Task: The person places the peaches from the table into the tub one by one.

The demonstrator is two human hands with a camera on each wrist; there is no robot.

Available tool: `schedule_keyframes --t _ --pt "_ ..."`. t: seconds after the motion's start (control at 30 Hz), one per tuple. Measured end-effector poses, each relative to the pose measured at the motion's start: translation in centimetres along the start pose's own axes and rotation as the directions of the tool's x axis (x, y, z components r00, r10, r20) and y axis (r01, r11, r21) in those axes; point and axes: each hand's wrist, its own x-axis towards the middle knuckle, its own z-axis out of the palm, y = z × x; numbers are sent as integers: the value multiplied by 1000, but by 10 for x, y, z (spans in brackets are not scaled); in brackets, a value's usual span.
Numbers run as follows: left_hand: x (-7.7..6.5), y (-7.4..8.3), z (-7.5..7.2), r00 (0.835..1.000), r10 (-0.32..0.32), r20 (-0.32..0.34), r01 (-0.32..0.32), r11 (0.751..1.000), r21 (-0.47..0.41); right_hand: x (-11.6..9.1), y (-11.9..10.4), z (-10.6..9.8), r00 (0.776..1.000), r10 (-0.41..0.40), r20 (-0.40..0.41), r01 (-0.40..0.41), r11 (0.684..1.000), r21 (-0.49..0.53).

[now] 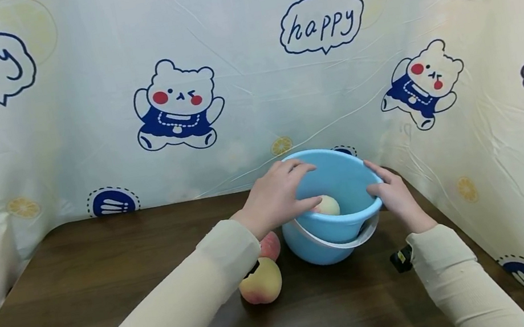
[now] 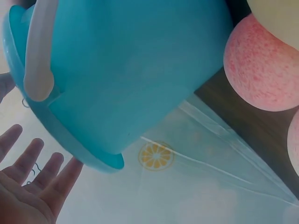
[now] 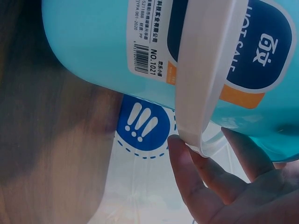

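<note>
A light blue bucket [image 1: 320,246] with a white handle [image 3: 205,70] stands on the brown table, its handle hanging down at the front. My right hand [image 1: 400,199] grips the bucket's right rim; the right wrist view has its fingers beside the handle's end. Over the left rim reaches my left hand [image 1: 273,196], fingers spread and holding nothing. A pale peach [image 1: 327,206] lies inside the bucket, close by the left thumb. Left of the bucket are a red peach [image 1: 270,246] and a yellow peach [image 1: 261,282], partly hidden by the left sleeve.
Behind and to the right hangs a pale curtain [image 1: 253,113] printed with bears and words, close to the table's edges. The brown table [image 1: 103,271] extends to the left. A small black device [image 1: 402,260] sits at the right wrist.
</note>
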Motion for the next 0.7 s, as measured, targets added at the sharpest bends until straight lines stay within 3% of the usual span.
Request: schedule_keyframes --t 0.7 --pt "-27 -8 -15 997 61 -52 -60 998 16 -1 -2 1 1000 7 -4 -7 1000 22"
